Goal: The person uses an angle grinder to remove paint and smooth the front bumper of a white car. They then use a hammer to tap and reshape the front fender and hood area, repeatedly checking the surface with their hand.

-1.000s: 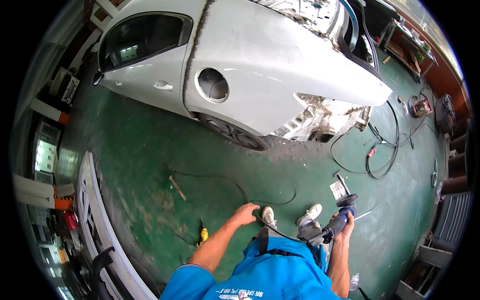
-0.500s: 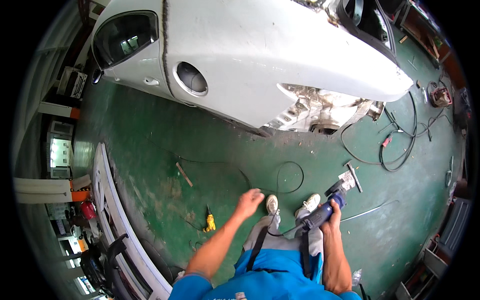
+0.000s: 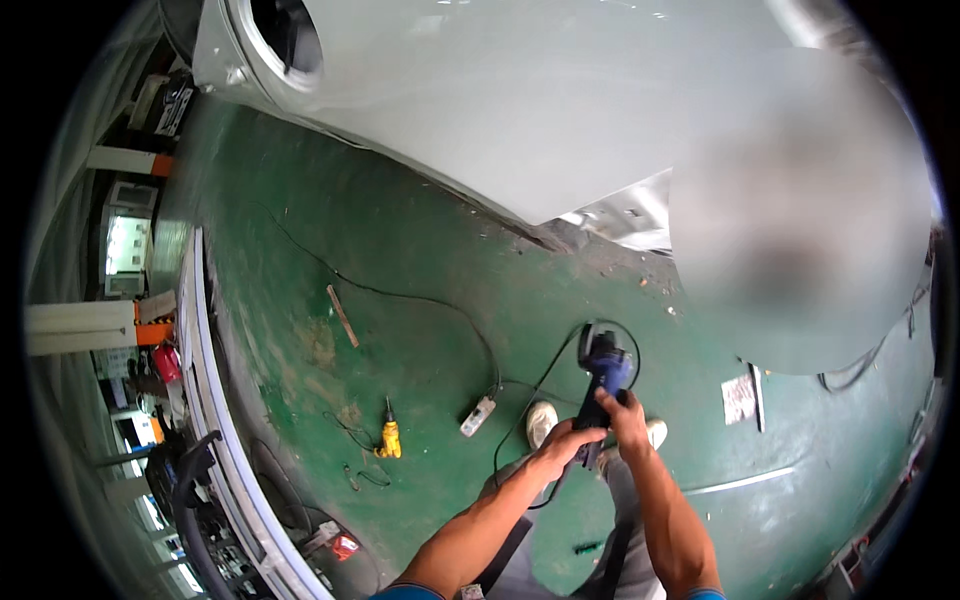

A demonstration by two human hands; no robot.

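As I watch remotely, the grinder [image 3: 606,376] lies right of centre in the lower frame, its long axis running nearly up-down — right hand [image 3: 627,420] gripping nearer its head, left hand [image 3: 562,446] wrapped round the tail end.

A yellow power drill [image 3: 390,438] and a narrow brown strip [image 3: 342,316] lie on the green floor [image 3: 420,335]. A pale sheet [image 3: 738,400] lies just beside a dark bar [image 3: 757,395].
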